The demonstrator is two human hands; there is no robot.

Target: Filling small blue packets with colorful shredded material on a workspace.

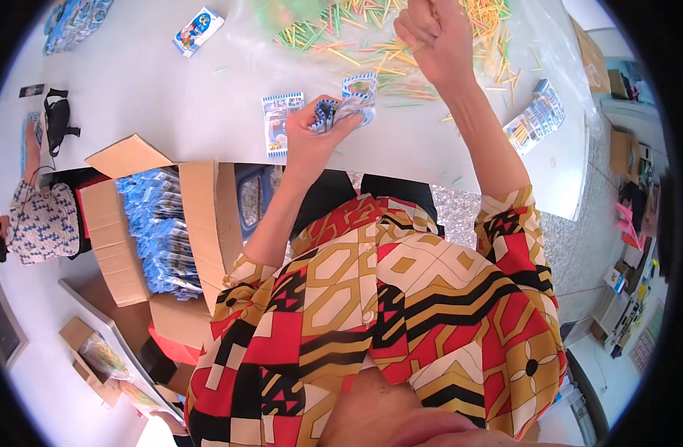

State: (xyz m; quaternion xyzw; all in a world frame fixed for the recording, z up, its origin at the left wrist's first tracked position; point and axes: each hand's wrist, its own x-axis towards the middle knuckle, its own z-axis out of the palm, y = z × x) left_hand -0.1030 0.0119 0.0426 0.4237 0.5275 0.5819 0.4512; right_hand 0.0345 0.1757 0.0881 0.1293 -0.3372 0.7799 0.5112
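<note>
My left hand [309, 143] is closed around a blue-and-white printed packet [360, 87], bent between thumb and fingers, with its mouth end facing away from me. Just left of that hand, a similar flat packet [274, 112] lies on the white table. Farther off and to the right, my right hand [440, 37] is raised with its fingers curled shut. It hovers at the pile of thin yellow, green and pink sticks [390, 63]; what the fingers hold, if anything, is hidden. The sticks lie scattered on clear plastic sheeting.
An open cardboard box [198, 216] full of blue packets stands at my left. More packets lie on the table [170, 97]: a small box-like pack [197, 31], one at right [535, 119], a bunch [77, 24] far left. A co-worker [43, 216] sits at left beside a black strap [58, 123].
</note>
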